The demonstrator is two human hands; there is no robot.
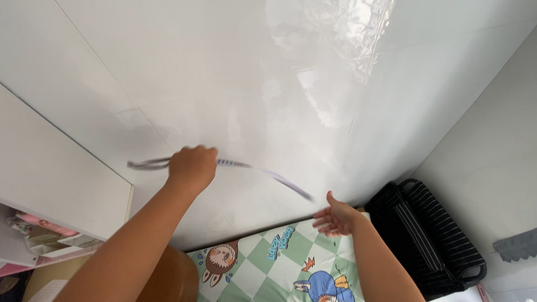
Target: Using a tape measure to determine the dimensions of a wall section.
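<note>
Left hand (pixel 192 166) is clenched around a thin striped cord (pixel 263 170), blurred, its long axis running left to right and drooping toward the right hand (pixel 335 218), which is spread and empty just below the cord's free end, above a checked cartoon sheet (pixel 279 263)

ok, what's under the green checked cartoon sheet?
Cannot tell. The green checked sheet covers whatever it lies on. Only its edge meets the glossy white wall, with a black striped bag beside it. The right hand hovers open above it.
</note>
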